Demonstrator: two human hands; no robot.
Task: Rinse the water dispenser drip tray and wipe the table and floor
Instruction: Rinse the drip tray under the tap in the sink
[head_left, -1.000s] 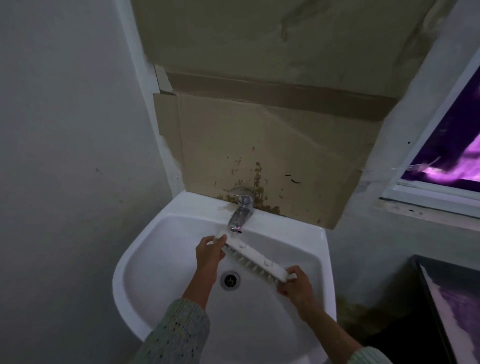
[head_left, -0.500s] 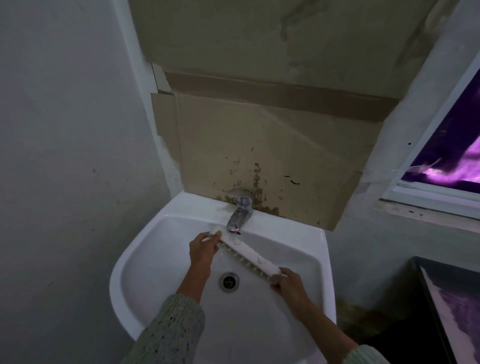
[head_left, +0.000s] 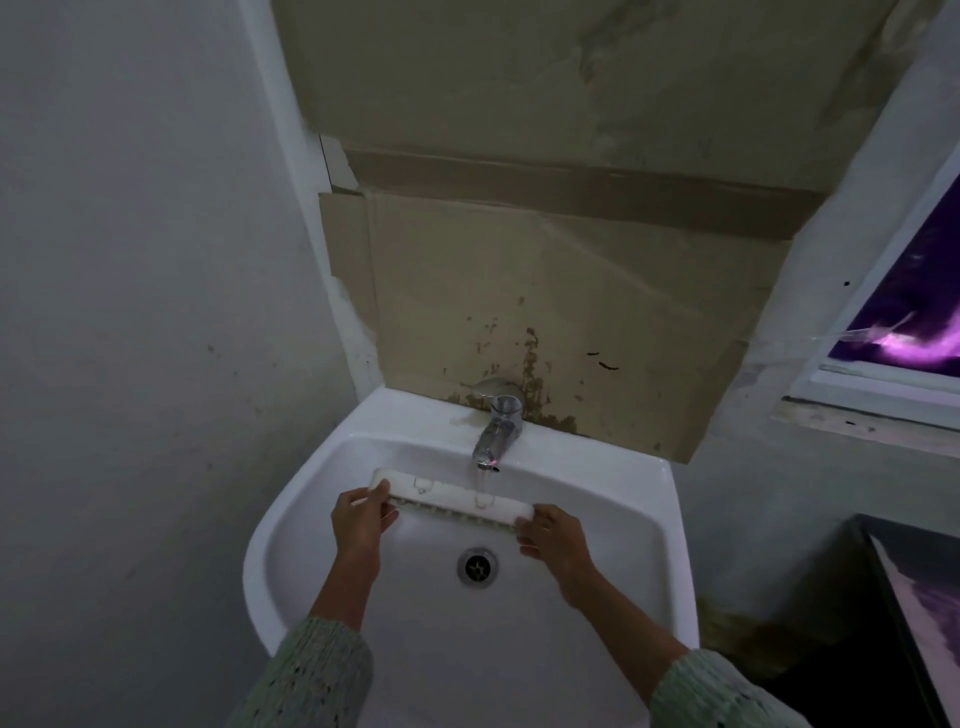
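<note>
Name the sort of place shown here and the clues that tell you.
Probably a small washroom corner: a white wall-mounted sink with a running tap, stained cardboard as splashback, bare plaster walls.

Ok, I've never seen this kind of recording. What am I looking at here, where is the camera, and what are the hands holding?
There is no robot here: a person wears one wide-angle camera on the head, so you look forward and down at their own two bare hands. They stand at a white sink set against a wall patched with cardboard. The left hand grips one end of a long white drip tray, and the right hand grips the other end. The tray is held level above the drain, under the tap. A thin stream of water falls from the tap onto the tray. A window shows at the right edge.
</note>
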